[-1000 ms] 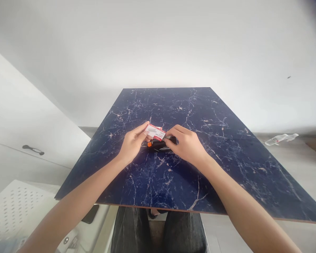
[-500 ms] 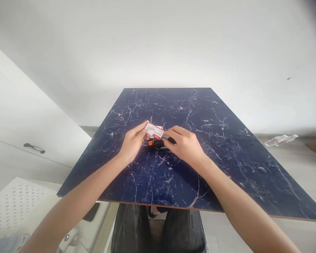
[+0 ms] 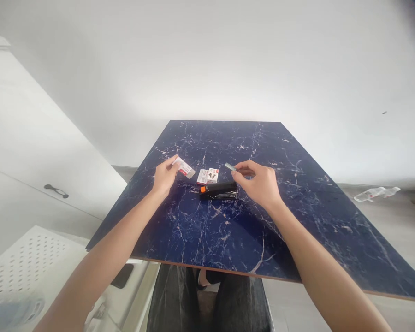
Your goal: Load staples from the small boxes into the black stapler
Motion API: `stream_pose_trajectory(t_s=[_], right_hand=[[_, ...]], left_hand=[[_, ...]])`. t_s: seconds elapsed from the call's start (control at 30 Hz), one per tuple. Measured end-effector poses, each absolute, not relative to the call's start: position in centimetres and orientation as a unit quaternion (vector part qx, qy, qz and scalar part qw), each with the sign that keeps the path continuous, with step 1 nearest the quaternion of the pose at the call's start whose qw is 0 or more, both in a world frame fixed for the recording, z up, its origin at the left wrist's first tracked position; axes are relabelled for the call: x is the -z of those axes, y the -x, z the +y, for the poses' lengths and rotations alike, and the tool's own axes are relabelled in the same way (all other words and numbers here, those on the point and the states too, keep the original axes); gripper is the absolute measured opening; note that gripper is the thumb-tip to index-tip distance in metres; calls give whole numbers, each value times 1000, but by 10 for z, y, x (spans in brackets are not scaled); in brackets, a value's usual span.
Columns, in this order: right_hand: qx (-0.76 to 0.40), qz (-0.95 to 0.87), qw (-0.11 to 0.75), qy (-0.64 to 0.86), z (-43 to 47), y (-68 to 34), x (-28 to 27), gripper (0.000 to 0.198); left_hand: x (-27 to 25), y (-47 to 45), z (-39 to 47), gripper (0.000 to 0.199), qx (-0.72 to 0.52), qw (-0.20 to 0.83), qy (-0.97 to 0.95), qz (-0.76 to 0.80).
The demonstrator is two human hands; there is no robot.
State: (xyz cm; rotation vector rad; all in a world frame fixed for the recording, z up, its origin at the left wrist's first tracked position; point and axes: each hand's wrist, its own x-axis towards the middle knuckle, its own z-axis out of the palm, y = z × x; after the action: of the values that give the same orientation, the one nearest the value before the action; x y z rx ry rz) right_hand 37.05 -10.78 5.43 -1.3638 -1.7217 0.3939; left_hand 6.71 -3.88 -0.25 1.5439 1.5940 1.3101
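Observation:
Between the fingers and thumb of my left hand (image 3: 165, 175) is a small white and red staple box (image 3: 184, 168), its end flap open and tilted down to the right. My right hand (image 3: 257, 181) pinches a thin silvery strip of staples (image 3: 230, 166) by one end, held up to the right of the box. On the table between my hands lies a black stapler (image 3: 218, 190) with an orange part at its left end. Just behind it are small red and white boxes (image 3: 208, 176) set close together; one carries a picture of a stapler.
The dark blue marble-patterned table (image 3: 224, 235) stands against a white wall. A white cabinet with a black handle (image 3: 56, 191) is at left. A dark phone (image 3: 122, 275) lies low on the left, and a clear plastic bottle (image 3: 376, 193) is on the floor at right.
My hands have moved apart. The staple strip has come out of the box and is now in my right hand, while the box went left with my left hand, uncovering the stapler.

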Motion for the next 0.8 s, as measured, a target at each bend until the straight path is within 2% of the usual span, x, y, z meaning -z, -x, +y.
stream_pose_trajectory(t_s=[0.07, 0.2, 0.3, 0.37, 0.43, 0.5, 0.53, 0.67, 0.73, 0.8], right_hand=[[-168, -688, 433, 558, -104, -373, -50, 18], [-181, -687, 418, 567, -97, -375, -43, 19], [-184, -684, 418, 569, -95, -376, -42, 18], [-189, -677, 422, 572, -94, -377, -42, 17], [-197, -669, 428, 575, -93, -378, -42, 17], [-202, -664, 429, 577, -92, -380, -42, 17], [-204, -664, 428, 578, -92, -381, -42, 18], [-203, -665, 425, 580, -91, -382, -42, 17], [-204, -668, 422, 578, -92, -382, -42, 17], [-203, -672, 420, 574, -92, -382, -42, 17]], left_hand=[[7, -56, -31, 43, -421, 225, -617, 626], [6, -48, -26, 30, -355, 182, -666, 630], [1, -48, -30, 32, -328, 154, -693, 623], [-2, -50, -34, 50, -303, 145, -710, 619], [-6, -52, -40, 81, -250, 132, -742, 608], [-9, -55, -46, 94, -198, 106, -775, 590], [-10, -57, -48, 90, -185, 91, -786, 583], [-8, -60, -50, 48, -195, 65, -814, 543], [-5, -58, -48, 40, -194, 59, -830, 519], [-1, -55, -46, 42, -190, 56, -838, 509]])
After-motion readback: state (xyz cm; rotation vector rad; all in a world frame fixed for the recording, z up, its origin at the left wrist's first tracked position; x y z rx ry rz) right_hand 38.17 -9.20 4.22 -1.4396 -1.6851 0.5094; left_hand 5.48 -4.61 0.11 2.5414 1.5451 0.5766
